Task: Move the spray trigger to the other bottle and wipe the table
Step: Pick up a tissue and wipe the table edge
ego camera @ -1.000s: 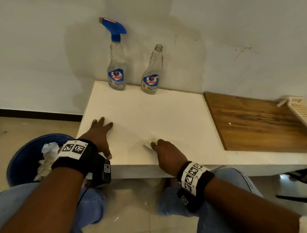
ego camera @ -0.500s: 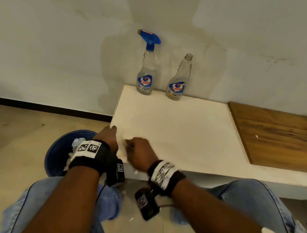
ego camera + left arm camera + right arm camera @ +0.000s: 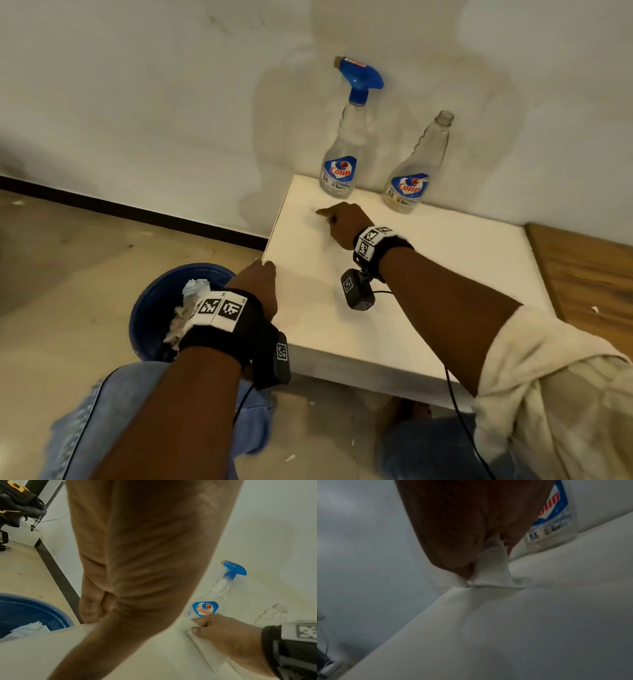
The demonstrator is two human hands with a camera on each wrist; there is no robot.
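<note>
"Colin" stands on both bottles' labels (image 3: pixel 339 170) (image 3: pixel 408 185); "5X" beneath it.

blue tub (image 3: pixel 150 308); wooden board (image 3: pixel 589 274); dark bag (image 3: pixel 18 503)

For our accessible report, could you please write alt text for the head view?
A right hand presses a white tissue on a white table near two bottles, one with a blue trigger. The left hand rests on the table's edge, above a blue bin.
</note>
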